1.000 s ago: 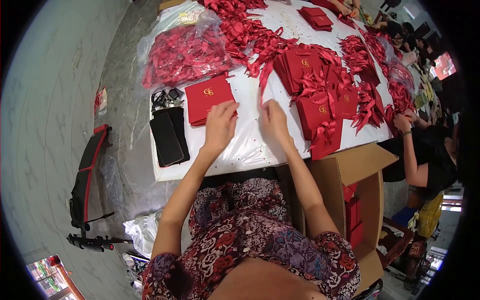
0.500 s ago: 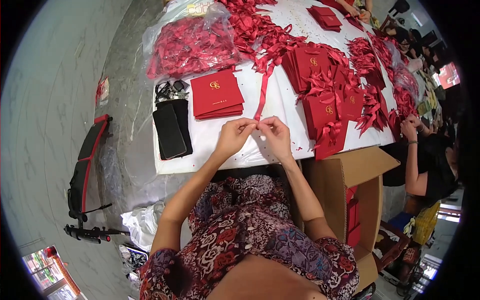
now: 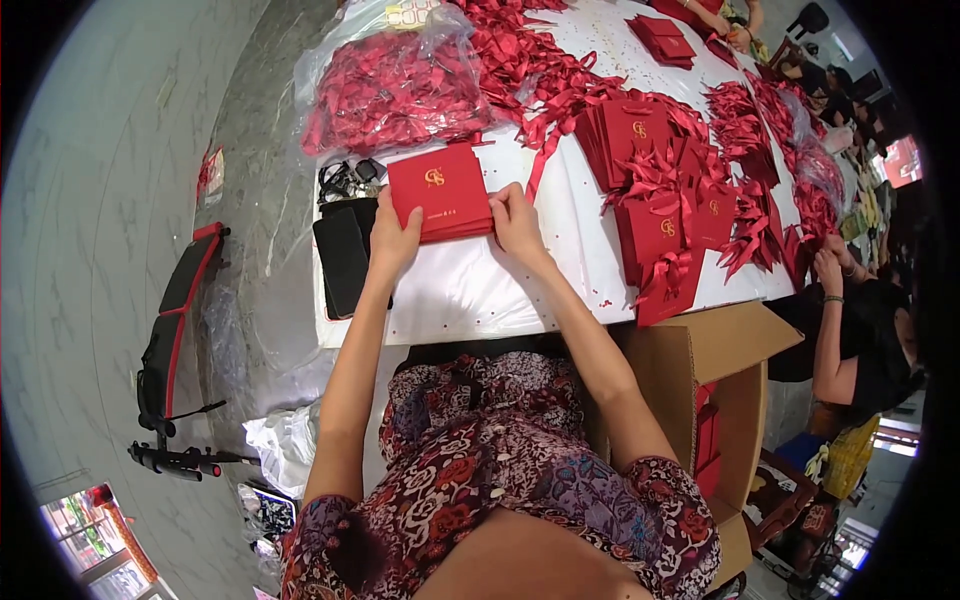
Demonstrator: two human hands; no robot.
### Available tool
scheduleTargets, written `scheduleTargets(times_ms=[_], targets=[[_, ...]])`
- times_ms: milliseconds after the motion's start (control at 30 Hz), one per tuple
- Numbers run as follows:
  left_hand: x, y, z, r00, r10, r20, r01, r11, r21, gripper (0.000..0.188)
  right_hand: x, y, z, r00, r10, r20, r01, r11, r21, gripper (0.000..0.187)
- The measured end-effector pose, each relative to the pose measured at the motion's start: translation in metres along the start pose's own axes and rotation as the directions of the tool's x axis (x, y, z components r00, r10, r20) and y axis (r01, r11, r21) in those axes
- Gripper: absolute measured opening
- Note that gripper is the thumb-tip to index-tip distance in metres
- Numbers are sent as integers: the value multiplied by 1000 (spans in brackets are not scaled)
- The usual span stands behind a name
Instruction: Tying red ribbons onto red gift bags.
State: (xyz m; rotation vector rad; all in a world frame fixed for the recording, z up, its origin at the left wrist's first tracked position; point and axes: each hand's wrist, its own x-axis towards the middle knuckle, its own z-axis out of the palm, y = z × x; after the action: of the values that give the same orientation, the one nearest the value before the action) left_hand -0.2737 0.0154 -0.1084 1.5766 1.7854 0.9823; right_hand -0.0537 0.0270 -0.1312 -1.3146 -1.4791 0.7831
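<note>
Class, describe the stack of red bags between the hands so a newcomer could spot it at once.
On the white table, look just nearer than the clear plastic bag of red ribbons. There, between the person's left hand and right hand, lies a stack of flat red bags. Unlike the bow-trimmed bags to its right, its top one shows no ribbon bow.

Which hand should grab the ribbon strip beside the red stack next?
Probably the right hand: it's near the ribbon strip, at the right edge of the red stack. The left hand is at the left edge, farther away.
</note>
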Motion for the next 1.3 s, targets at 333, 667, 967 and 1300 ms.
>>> scheduleTargets(times_ms=[333,667,967,1300], targets=[[-47,41,-22,968,250,-34,-195,826,530,67,-58,-48,-39,965,172,196,-189,979,74,13],[22,49,-5,884,228,409,-432,735,523,90,-82,-101,-93,837,308,451,-509,742,437,15],[3,74,-12,873,437,216,-486,736,472,58,-95,-85,-54,907,101,408,-156,982,104,14],[-52,105,1,859,429,279,-470,877,99,14,-76,-88,-61,982,189,29,-191,967,169,11]])
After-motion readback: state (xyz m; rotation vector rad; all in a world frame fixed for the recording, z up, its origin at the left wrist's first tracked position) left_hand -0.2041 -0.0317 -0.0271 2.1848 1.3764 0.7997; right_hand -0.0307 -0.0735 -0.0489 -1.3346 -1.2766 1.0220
